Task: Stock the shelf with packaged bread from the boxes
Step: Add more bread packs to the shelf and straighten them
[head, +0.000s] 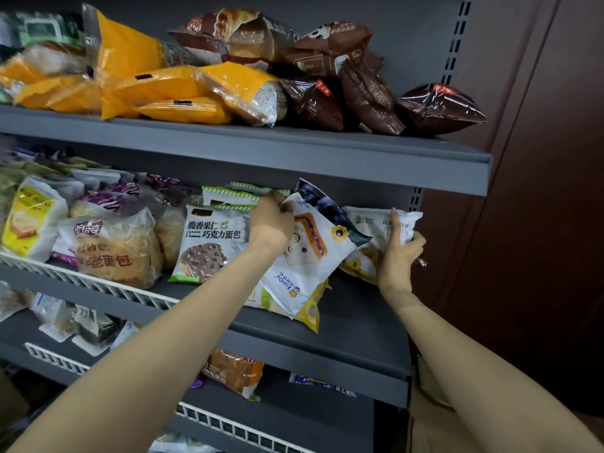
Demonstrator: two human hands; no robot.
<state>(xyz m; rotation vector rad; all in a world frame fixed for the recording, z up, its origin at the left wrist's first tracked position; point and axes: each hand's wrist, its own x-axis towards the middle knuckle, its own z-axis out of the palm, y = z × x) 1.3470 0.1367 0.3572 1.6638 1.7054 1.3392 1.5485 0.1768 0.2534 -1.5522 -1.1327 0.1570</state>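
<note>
— Head view: what was the place like?
— A grey metal shelf unit (327, 158) beside a dark brown wall (539, 191).
— And the hands?
— Two. The left hand (271, 223) pinched a white bread packet (310, 256) on the middle shelf; the right hand (397, 253) clasped a second white packet (376, 223) just beside it.

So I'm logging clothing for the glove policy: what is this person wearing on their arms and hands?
Nothing covers them: both forearms are bare with no sleeves in view, and the left hand and right hand are ungloved. No watch or bracelet shows on either wrist.
</note>
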